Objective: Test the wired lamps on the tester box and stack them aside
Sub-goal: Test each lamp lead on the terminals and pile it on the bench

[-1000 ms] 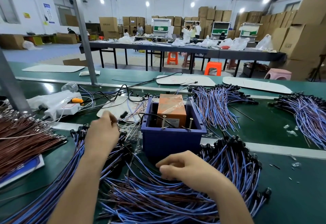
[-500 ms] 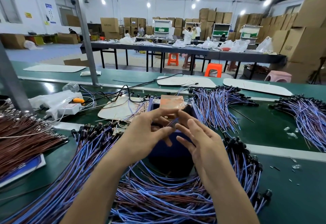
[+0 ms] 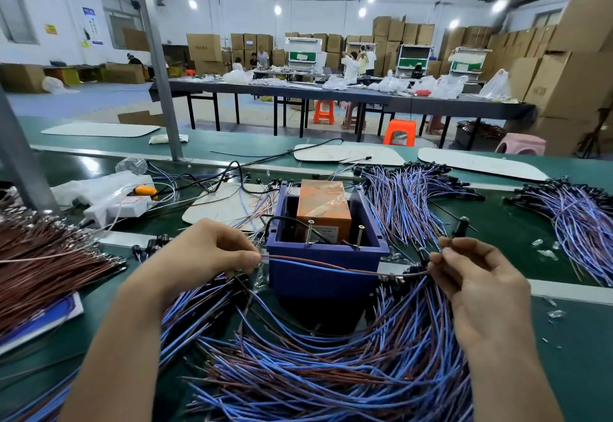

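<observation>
A blue tester box (image 3: 326, 277) stands in the middle of the green bench, with an orange block (image 3: 323, 209) and two upright screws (image 3: 310, 232) inside it. One wired lamp (image 3: 318, 264), a brown and a blue wire, is stretched flat across the box's front. My left hand (image 3: 212, 249) pinches its bare wire ends left of the box. My right hand (image 3: 477, 272) pinches the lamp end to the right of the box. A big heap of blue-brown wired lamps (image 3: 331, 365) lies under both hands.
Further piles of wired lamps (image 3: 408, 196) lie behind the box and at the far right (image 3: 577, 212). Brown wires (image 3: 43, 255) fill the left. A white power strip (image 3: 116, 207) and a grey post (image 3: 156, 56) stand at back left. Small clear caps (image 3: 544, 250) lie scattered on the right.
My hands were together over the box half a second ago. They have moved apart and down, pulling one wired lamp straight across the box's front.
</observation>
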Tool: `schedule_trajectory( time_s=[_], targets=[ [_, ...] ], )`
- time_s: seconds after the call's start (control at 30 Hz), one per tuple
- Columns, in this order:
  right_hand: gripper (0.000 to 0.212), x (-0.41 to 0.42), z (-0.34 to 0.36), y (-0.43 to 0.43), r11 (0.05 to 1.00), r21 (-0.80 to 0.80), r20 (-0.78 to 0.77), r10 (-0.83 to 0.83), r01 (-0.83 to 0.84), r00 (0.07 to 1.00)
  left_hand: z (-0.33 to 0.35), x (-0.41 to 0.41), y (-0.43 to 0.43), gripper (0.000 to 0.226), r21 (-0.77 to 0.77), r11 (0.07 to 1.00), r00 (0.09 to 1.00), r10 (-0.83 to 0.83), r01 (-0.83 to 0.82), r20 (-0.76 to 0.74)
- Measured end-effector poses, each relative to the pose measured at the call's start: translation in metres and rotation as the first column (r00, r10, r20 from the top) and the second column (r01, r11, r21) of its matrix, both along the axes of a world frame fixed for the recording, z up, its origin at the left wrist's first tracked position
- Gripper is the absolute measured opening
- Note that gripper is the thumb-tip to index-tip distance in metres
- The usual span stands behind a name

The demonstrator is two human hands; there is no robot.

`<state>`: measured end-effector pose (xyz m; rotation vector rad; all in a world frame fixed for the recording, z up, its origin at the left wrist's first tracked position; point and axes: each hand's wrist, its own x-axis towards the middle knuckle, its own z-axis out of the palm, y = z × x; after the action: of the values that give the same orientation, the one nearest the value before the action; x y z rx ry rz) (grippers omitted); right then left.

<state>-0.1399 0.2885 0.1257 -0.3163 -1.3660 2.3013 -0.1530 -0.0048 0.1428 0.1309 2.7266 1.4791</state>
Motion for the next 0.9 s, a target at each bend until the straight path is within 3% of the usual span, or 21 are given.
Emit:
schedule_trajectory(
  time_s=[0.1, 0.17, 0.23, 0.33, 0.43, 0.53, 0.63, 0.7, 0.73, 0.83, 0.9],
  targets=[
    [0.029, 0.000, -0.004, -0.001, 0.925, 0.377, 0.069, -0.085, 0.052, 0.994, 0.000, 0.002, -0.003, 0.008, 0.029, 0.995, 0.995, 0.095, -0.095, -0.001],
    [0.030, -0.001, -0.007, -0.002, 0.734, 0.677, 0.122, -0.195, 0.062, 0.973, 0.000, 0.003, -0.006, 0.010, -0.002, 0.985, 0.985, 0.173, -0.173, -0.012],
    [0.027, 0.000, -0.007, -0.006, 0.585, 0.809, 0.129, -0.262, 0.051, 0.957, 0.002, 0.003, -0.008, 0.011, 0.005, 0.979, 0.979, 0.202, -0.202, -0.020],
    [0.017, 0.001, -0.006, -0.009, 0.461, 0.886, 0.197, -0.291, -0.043, 0.936, 0.005, 0.005, -0.008, 0.007, 0.025, 0.986, 0.986, 0.166, -0.165, -0.031],
    [0.009, 0.005, 0.000, -0.014, 0.279, 0.912, 0.376, -0.277, -0.301, 0.884, 0.007, 0.007, -0.003, 0.007, 0.014, 0.999, 1.000, 0.030, -0.030, -0.002],
    [0.027, 0.016, 0.011, -0.028, 0.019, 0.837, 0.524, -0.315, -0.547, 0.791, 0.008, 0.007, 0.007, 0.012, -0.026, 0.996, 0.996, -0.091, 0.091, 0.009],
    [0.038, 0.024, 0.016, -0.048, -0.100, 0.823, 0.516, -0.282, -0.559, 0.809, 0.009, 0.007, 0.021, 0.011, -0.077, 0.982, 0.985, -0.174, 0.173, -0.009],
    [0.041, 0.028, 0.017, -0.060, -0.131, 0.846, 0.491, -0.191, -0.517, 0.850, 0.009, 0.008, 0.031, 0.010, -0.079, 0.973, 0.975, -0.221, 0.219, -0.030],
    [0.040, 0.029, 0.018, -0.064, -0.100, 0.864, 0.484, -0.103, -0.493, 0.869, 0.009, 0.009, 0.036, 0.009, -0.080, 0.968, 0.969, -0.243, 0.239, -0.050],
    [0.026, 0.031, 0.019, -0.073, 0.164, 0.852, 0.447, 0.262, -0.496, 0.855, 0.010, 0.010, 0.048, 0.007, -0.053, 0.962, 0.953, -0.272, 0.267, -0.133],
    [0.017, 0.030, 0.017, -0.077, 0.302, 0.821, 0.375, 0.355, -0.485, 0.856, 0.010, 0.011, 0.053, 0.009, 0.022, 0.974, 0.961, -0.218, 0.225, -0.171]
  ],
)
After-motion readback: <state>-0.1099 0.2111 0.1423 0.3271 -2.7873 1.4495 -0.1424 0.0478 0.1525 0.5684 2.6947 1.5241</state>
